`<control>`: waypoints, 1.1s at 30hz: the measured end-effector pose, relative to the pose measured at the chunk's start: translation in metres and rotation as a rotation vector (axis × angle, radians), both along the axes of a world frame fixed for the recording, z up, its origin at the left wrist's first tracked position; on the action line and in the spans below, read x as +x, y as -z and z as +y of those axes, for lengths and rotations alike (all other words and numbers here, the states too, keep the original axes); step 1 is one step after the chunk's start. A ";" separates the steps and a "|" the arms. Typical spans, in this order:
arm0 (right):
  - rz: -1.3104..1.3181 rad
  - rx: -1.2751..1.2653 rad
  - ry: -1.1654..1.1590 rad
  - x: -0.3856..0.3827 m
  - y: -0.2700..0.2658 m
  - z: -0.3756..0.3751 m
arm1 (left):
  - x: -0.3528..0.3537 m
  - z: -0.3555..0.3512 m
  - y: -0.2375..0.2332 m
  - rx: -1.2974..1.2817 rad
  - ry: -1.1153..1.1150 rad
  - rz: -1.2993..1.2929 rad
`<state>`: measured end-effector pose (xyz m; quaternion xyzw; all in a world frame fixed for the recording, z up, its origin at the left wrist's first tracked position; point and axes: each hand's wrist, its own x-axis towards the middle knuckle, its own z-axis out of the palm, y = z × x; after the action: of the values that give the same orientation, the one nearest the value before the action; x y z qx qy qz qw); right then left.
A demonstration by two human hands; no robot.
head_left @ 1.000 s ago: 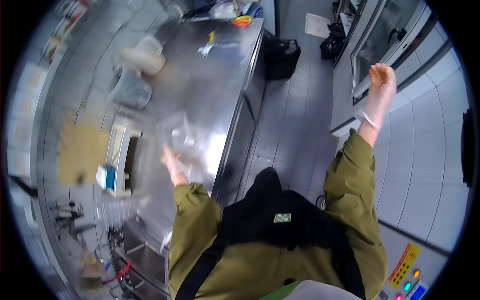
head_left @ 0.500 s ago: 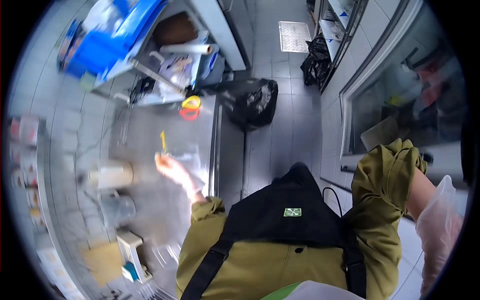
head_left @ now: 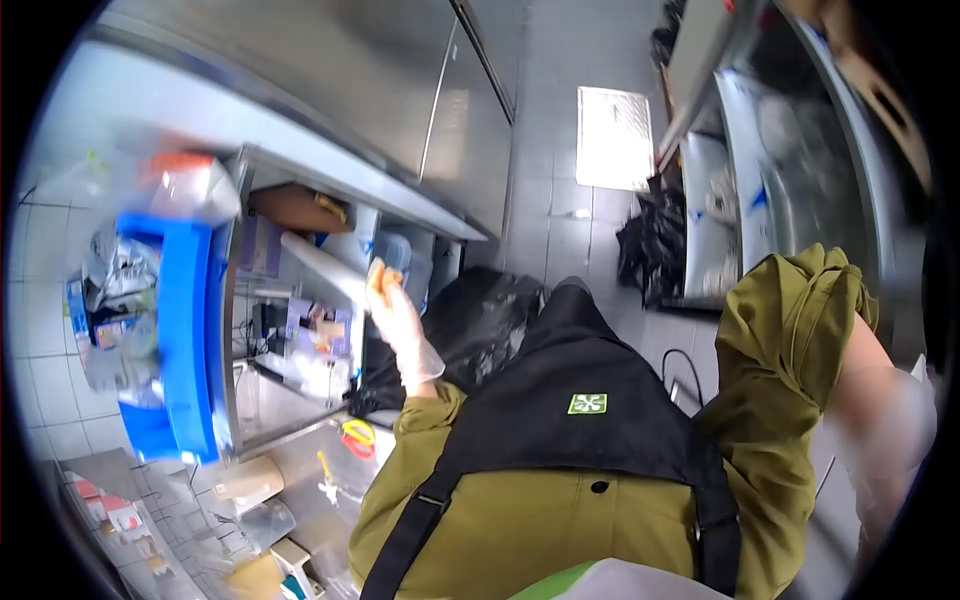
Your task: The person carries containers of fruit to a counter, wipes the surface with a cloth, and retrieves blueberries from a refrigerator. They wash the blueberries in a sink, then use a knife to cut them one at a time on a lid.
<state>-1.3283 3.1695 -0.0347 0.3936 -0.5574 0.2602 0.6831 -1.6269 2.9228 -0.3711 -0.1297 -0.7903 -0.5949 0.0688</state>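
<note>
My left hand (head_left: 398,318), in a clear glove, is raised beside the lower compartment of a metal shelf unit. Its fingers are curled in, and I cannot tell what, if anything, is inside them. In this view the hand overlaps the end of a long white roll (head_left: 318,265). Below it is a black plastic bag (head_left: 470,320). My right hand (head_left: 890,450), also gloved, hangs at the far right, smeared by motion. A yellow ring (head_left: 357,432) and a red ring (head_left: 358,449) lie on the metal counter (head_left: 305,450), near a thin yellow strip (head_left: 323,465).
A blue bin (head_left: 185,340) stands on the shelf unit at left. Several bits and boxes fill the compartment (head_left: 315,330). A metal cabinet (head_left: 400,90) stands ahead. Tiled floor (head_left: 545,130) runs between it and the right-hand shelves (head_left: 710,180), with another black bag (head_left: 655,235) there.
My left hand has moved from over the counter, by the yellow strip, forward to the shelf unit. The view has turned, and the right hand stays at the far right.
</note>
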 end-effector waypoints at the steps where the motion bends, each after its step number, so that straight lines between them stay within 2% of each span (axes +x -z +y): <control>1: 0.009 0.013 -0.022 -0.029 0.003 0.033 | -0.018 0.019 0.005 -0.001 -0.018 -0.005; 3: 0.021 0.021 -0.045 -0.086 0.012 0.110 | -0.071 0.071 0.032 -0.005 -0.156 -0.076; 5: 0.025 0.027 -0.042 -0.139 0.019 0.185 | -0.119 0.150 0.036 -0.134 -0.246 -0.111; 6: 0.028 0.031 -0.032 -0.166 0.020 0.224 | -0.135 0.202 0.036 -0.235 -0.452 -0.117; 9: 0.069 0.075 -0.025 -0.243 0.013 0.335 | -0.190 0.341 0.066 -0.068 -0.171 -0.050; 10: 0.097 0.079 -0.033 -0.263 0.011 0.371 | -0.201 0.411 0.076 0.356 -0.186 -0.022; 11: 0.102 0.066 -0.036 -0.288 0.005 0.407 | -0.211 0.460 0.079 0.229 -0.295 -0.030; 12: 0.117 0.046 -0.036 -0.314 0.003 0.447 | -0.230 0.499 0.073 0.316 -0.121 -0.154; 13: 0.132 0.036 -0.035 -0.335 0.000 0.487 | -0.255 0.539 0.053 0.300 0.016 -0.361; 15: 0.156 0.033 -0.015 -0.376 0.000 0.560 | -0.318 0.618 0.031 0.227 0.253 -0.583; 16: 0.162 0.027 -0.003 -0.394 0.004 0.599 | -0.350 0.656 0.035 0.263 0.386 -0.583; 19: 0.190 -0.046 -0.005 -0.460 0.022 0.734 | -0.458 0.779 0.028 0.070 0.506 -0.634; 22: 0.150 -0.234 -0.007 -0.552 0.040 0.908 | -0.530 0.892 0.008 -0.366 0.599 -0.343; 24: -0.128 -0.287 0.231 -0.637 0.059 1.034 | -0.565 0.964 -0.009 -0.528 0.567 -0.227; 25: -0.178 -0.225 0.057 -0.700 0.064 1.098 | -0.573 0.996 -0.010 -0.561 0.515 -0.231; 26: -0.204 -0.453 0.154 -0.770 0.067 1.135 | -0.580 1.023 -0.025 -0.612 0.489 -0.294; 27: -0.461 -0.602 0.175 -0.835 0.076 1.176 | -0.594 1.046 -0.021 -0.578 0.494 -0.324; 28: -0.574 -0.613 0.143 -0.898 0.086 1.211 | -0.610 1.064 -0.012 -0.537 0.499 -0.350; 29: -0.564 -0.493 -0.075 -0.963 0.108 1.257 | -0.626 1.078 -0.004 -0.494 0.501 -0.364; 30: -0.644 -0.537 -0.077 -1.017 0.126 1.283 | -0.636 1.087 0.003 -0.396 0.449 -0.398; 31: -0.709 -0.400 0.013 -1.036 0.117 1.289 | -0.605 1.061 -0.014 -0.314 0.374 -0.374; 33: -0.849 -0.541 0.204 -1.145 0.154 1.344 | -0.606 1.083 -0.008 -0.281 0.138 -0.466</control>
<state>-2.4736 4.5135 -0.1886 0.0060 -0.7341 0.4638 0.4959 -2.2331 4.0062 -0.3633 -0.0511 -0.8487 -0.4967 -0.1743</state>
